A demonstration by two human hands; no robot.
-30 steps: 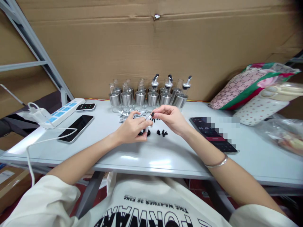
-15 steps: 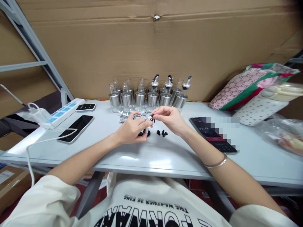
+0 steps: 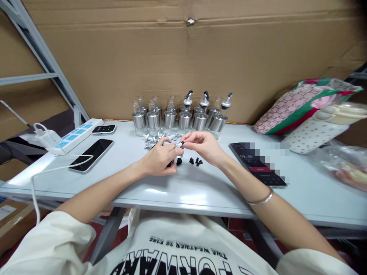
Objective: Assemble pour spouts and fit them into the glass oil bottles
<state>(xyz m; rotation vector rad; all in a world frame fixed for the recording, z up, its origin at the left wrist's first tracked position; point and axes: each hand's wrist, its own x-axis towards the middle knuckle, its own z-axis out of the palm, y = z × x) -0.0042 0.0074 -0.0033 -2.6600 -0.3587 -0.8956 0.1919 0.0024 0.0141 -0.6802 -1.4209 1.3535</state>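
My left hand (image 3: 163, 156) is closed around a silver pourer spout (image 3: 179, 146) with a black stopper end, above the middle of the table. The fingers of my right hand (image 3: 202, 146) pinch a small black cap (image 3: 182, 143) at the spout's tip. Just right of the spout, several small black caps (image 3: 196, 161) lie on the table. Behind my left hand is a pile of silver spout parts (image 3: 149, 140), partly hidden by the fingers. Glass bottles with steel sleeves (image 3: 170, 119) stand in rows behind; 3 in front bear pourers (image 3: 204, 99).
On the left of the table (image 3: 126, 191) lie a phone (image 3: 93, 154), a small device (image 3: 104, 130) and a power strip (image 3: 77, 133) with a white cable. To the right are another phone (image 3: 258, 164), a dotted bottle (image 3: 315, 130), a patterned bag (image 3: 289, 109) and a plastic bag (image 3: 341, 164).
My right fingers have shifted slightly left and down, with the black cap now against the spout's tip. The spout has tilted a little in my left hand.
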